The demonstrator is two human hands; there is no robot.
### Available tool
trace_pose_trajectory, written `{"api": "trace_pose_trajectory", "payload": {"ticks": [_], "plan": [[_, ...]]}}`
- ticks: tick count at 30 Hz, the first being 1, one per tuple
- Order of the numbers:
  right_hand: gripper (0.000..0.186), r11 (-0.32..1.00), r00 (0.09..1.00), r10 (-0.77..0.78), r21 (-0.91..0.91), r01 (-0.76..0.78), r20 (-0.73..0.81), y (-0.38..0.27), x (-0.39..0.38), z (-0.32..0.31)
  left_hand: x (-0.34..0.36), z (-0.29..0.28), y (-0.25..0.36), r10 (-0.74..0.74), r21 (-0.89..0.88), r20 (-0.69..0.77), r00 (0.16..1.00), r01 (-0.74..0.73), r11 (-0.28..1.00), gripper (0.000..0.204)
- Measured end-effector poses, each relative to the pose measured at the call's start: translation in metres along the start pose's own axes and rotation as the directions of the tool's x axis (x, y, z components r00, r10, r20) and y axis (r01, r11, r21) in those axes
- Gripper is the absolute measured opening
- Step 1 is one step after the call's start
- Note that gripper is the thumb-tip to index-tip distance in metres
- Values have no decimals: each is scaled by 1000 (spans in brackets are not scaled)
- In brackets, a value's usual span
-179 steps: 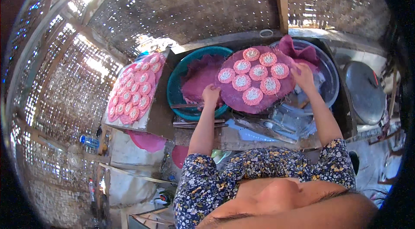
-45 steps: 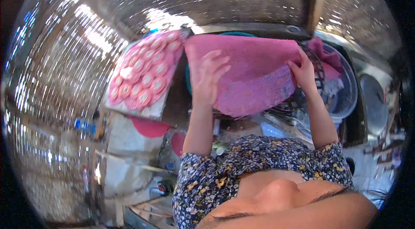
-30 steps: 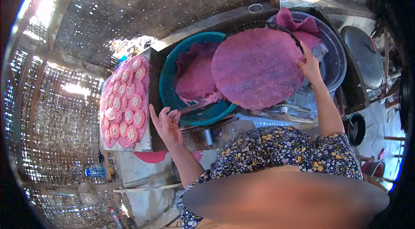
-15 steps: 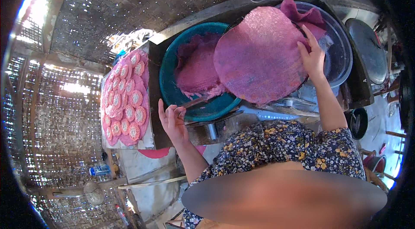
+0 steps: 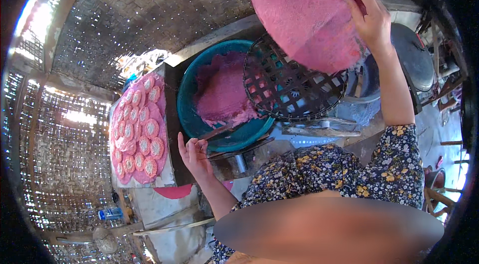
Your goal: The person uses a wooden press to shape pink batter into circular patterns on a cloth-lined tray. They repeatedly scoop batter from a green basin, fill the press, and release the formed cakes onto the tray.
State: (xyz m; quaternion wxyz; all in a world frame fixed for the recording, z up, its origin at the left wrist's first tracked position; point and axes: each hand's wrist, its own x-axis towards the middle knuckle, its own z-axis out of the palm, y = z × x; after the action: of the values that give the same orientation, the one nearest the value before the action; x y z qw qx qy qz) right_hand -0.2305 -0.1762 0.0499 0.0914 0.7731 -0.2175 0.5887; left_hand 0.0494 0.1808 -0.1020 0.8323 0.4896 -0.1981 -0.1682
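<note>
High at the top, my right hand [image 5: 371, 19] grips the edge of a pink cloth [image 5: 304, 9] between thumb and fingers. Below the cloth lies a round black lattice tray [image 5: 294, 84], overlapping the rim of a teal basin [image 5: 185, 119]. Pink, pasty dough [image 5: 219, 87] fills part of that basin. At the basin's near left edge is my left hand [image 5: 197, 158], some fingers raised and others curled round the end of a thin wooden stick [image 5: 218, 132]. The stick's far end reaches the dough.
Left of the basin, several pink discs with pale centres [image 5: 144, 145] lie on a pink sheet over a board. A grey tub [image 5: 370, 82] stands behind my right forearm, with a big dark lid [image 5: 411, 57] farther right. Woven bamboo walls [image 5: 164, 9] enclose the far and left sides.
The pink cloth has come up off the black lattice tray, raised away from me by my right hand. The tray's openings now show. My left hand keeps its place by the basin.
</note>
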Motion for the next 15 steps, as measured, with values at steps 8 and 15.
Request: {"api": "trace_pose_trajectory", "payload": {"ticks": [8,15], "plan": [[56,861,724,-506,229,454,469,-51,-63,31,-2,-3,-4,-18,-21,-9,1000,18,1000,49],[51,876,617,-480,308,370,624,-92,-159,59,-7,-2,-5,-30,-2,-24,999,30,1000,47]]}}
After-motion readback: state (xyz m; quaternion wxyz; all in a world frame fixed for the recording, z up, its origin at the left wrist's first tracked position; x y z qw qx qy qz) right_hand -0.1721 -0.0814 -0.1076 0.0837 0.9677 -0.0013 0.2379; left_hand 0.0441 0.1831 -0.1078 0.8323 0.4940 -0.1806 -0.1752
